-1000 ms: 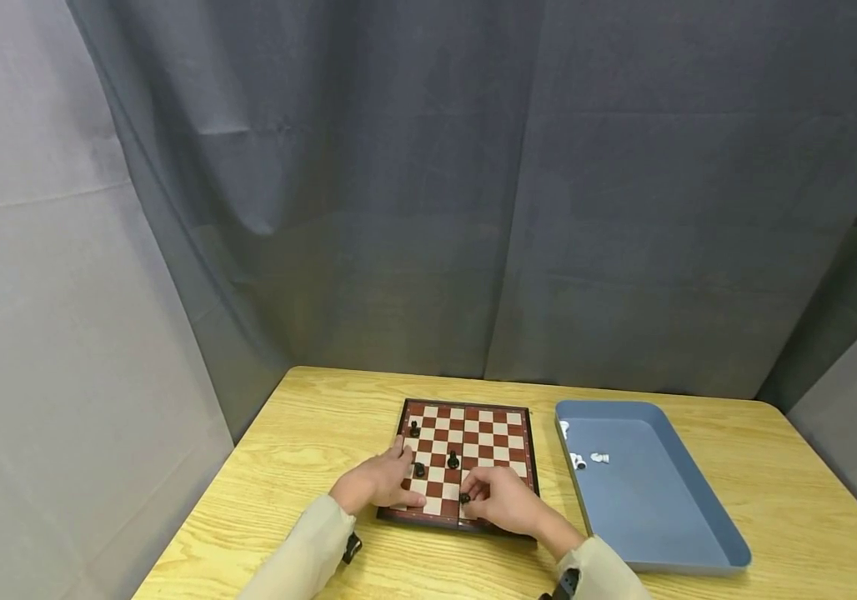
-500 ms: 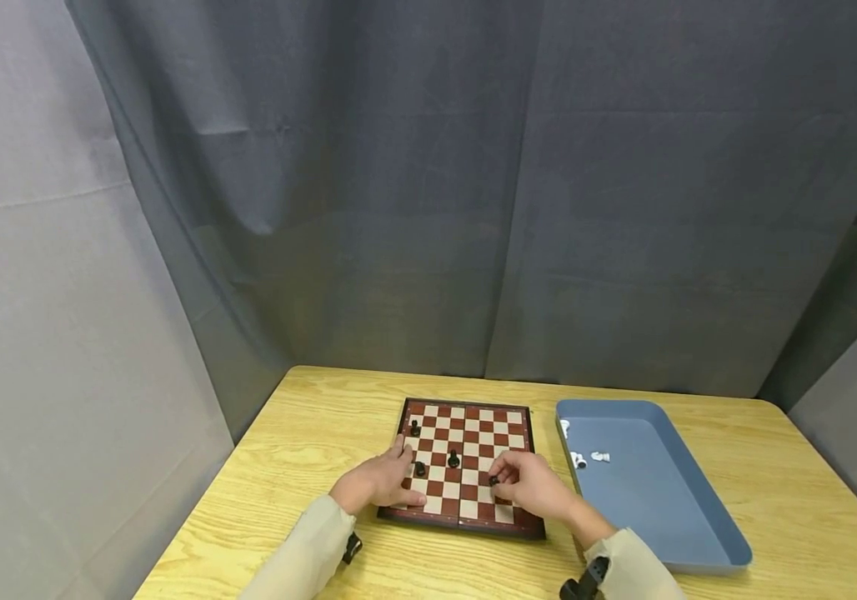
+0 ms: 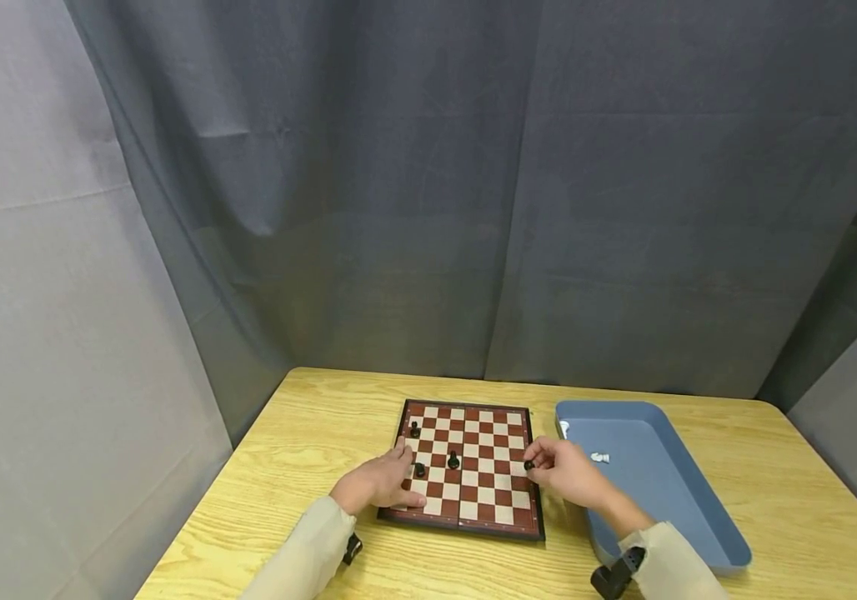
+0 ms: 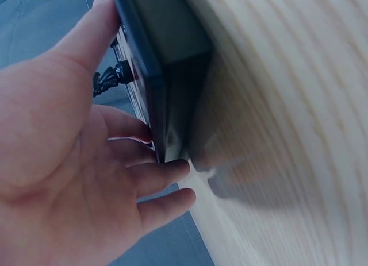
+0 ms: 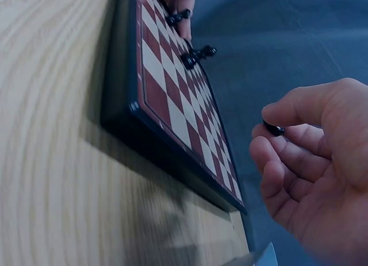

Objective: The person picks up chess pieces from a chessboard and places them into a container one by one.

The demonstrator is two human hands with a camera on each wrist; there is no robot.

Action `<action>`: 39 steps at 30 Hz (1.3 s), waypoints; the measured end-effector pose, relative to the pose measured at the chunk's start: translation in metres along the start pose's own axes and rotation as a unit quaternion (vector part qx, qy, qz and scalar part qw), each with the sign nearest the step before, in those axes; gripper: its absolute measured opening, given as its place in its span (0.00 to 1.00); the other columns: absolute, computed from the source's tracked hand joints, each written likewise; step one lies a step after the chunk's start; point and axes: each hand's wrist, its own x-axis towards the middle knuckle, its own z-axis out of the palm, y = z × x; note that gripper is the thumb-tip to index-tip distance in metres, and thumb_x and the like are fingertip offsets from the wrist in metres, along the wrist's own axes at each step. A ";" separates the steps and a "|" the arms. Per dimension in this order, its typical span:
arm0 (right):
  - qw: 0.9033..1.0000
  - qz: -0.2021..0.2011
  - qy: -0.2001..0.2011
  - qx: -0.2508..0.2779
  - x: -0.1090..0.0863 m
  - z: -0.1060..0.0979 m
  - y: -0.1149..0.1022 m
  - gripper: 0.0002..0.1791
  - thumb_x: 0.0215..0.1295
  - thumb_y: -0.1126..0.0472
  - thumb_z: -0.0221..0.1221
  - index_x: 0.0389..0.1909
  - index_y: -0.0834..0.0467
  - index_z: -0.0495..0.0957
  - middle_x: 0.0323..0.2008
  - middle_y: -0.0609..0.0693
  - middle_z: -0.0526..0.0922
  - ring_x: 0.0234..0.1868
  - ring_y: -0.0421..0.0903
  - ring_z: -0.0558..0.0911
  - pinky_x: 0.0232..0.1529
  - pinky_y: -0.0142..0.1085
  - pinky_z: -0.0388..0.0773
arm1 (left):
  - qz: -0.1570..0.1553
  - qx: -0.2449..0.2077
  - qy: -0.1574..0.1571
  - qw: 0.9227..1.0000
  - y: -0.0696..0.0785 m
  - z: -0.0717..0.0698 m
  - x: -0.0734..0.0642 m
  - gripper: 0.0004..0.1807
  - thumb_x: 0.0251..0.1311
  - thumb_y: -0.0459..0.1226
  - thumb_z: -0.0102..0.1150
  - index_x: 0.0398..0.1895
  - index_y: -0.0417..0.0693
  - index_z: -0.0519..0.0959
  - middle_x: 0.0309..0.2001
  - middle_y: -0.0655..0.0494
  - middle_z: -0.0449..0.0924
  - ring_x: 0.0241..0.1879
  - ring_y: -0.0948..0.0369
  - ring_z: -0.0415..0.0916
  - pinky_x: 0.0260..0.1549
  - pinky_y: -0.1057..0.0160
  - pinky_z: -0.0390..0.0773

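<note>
While the left hand (image 3: 378,480) rests on the left edge of the red-and-white checkered board with its dark raised border (image 3: 483,451), the right hand (image 3: 569,475) holds a small black chess piece (image 5: 276,129) between thumb and fingertips. Its other fingers bend loosely toward the palm, with nothing in them. In the head view the piece appears over the board's right border; the right wrist view shows a gap between it and the playing surface, so it is held up and apart from the squares. Only a dark bit shows past the thumb, and I cannot fairly say which way its long axis points. What matters most in space is that the shallow blue-grey rectangular tray (image 3: 649,492) lies just to the right of the piece, beneath the right hand and forearm, so the right hand is much the nearer to it. Inside the tray, a small white chess piece (image 3: 600,457) lies on its side, and a second white piece (image 3: 564,427) sits against the left wall. The left hand's fingers are spread and only lightly bent, thumb on the board's top, gripping no piece. Between that thumb and fingers stands a short black piece (image 3: 419,470); another black piece (image 3: 453,460) is near the middle fold, and a third black piece (image 3: 415,429) near the far left corner.
</note>
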 end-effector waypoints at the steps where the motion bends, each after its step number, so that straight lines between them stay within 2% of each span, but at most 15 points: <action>1: 1.000 -0.001 0.002 -0.003 0.000 -0.002 0.001 0.09 0.56 0.71 0.62 0.38 0.64 0.75 0.29 0.50 0.75 0.30 0.44 0.74 0.29 0.33 0.74 | 0.001 0.000 0.000 1.000 0.000 0.000 0.000 0.52 0.57 0.62 0.53 0.73 0.36 0.51 0.74 0.40 0.41 0.70 0.49 0.51 0.62 0.54 0.62; 8: 1.000 -0.002 0.016 -0.023 -0.003 -0.017 0.006 0.09 0.53 0.73 0.60 0.37 0.65 0.75 0.29 0.52 0.76 0.30 0.44 0.73 0.28 0.32 0.74 | 0.005 0.004 -0.001 1.000 -0.001 -0.001 0.001 0.52 0.57 0.63 0.53 0.73 0.36 0.50 0.74 0.39 0.40 0.69 0.50 0.51 0.62 0.55 0.62; 14: 0.999 0.004 0.018 -0.029 -0.007 -0.031 0.012 0.08 0.56 0.71 0.60 0.38 0.63 0.75 0.30 0.50 0.75 0.32 0.44 0.74 0.29 0.33 0.74 | 0.004 0.010 -0.003 1.000 0.000 0.000 0.000 0.52 0.57 0.63 0.53 0.73 0.36 0.50 0.74 0.40 0.40 0.69 0.50 0.52 0.63 0.55 0.61; 19: 0.998 0.014 0.028 -0.054 -0.010 -0.045 0.016 0.09 0.58 0.71 0.59 0.40 0.61 0.78 0.32 0.51 0.78 0.32 0.45 0.75 0.28 0.34 0.75 | 0.002 0.015 -0.001 1.000 0.001 0.001 0.001 0.53 0.56 0.63 0.53 0.73 0.36 0.50 0.74 0.40 0.41 0.69 0.50 0.52 0.63 0.55 0.61; 24: 0.998 0.029 0.029 -0.056 -0.013 -0.058 0.019 0.09 0.59 0.71 0.58 0.42 0.63 0.79 0.32 0.53 0.79 0.32 0.46 0.76 0.27 0.36 0.75 | 0.002 0.016 -0.001 1.000 0.000 0.001 0.002 0.53 0.56 0.63 0.53 0.73 0.35 0.50 0.74 0.40 0.41 0.69 0.50 0.52 0.63 0.55 0.61; 33: 0.995 0.059 0.030 -0.070 -0.019 -0.077 0.025 0.10 0.63 0.65 0.59 0.44 0.62 0.78 0.33 0.51 0.78 0.33 0.47 0.76 0.29 0.38 0.74 | 0.008 0.022 -0.004 1.000 0.001 0.002 0.002 0.53 0.57 0.64 0.52 0.73 0.35 0.50 0.74 0.40 0.40 0.69 0.50 0.52 0.63 0.56 0.61; 39: 0.992 0.080 0.031 -0.095 -0.022 -0.089 0.034 0.14 0.64 0.60 0.60 0.47 0.62 0.78 0.37 0.52 0.80 0.35 0.46 0.78 0.31 0.39 0.75 | 0.011 0.034 -0.007 0.999 0.003 0.002 0.004 0.52 0.57 0.64 0.51 0.72 0.35 0.51 0.73 0.39 0.40 0.68 0.50 0.55 0.61 0.57 0.64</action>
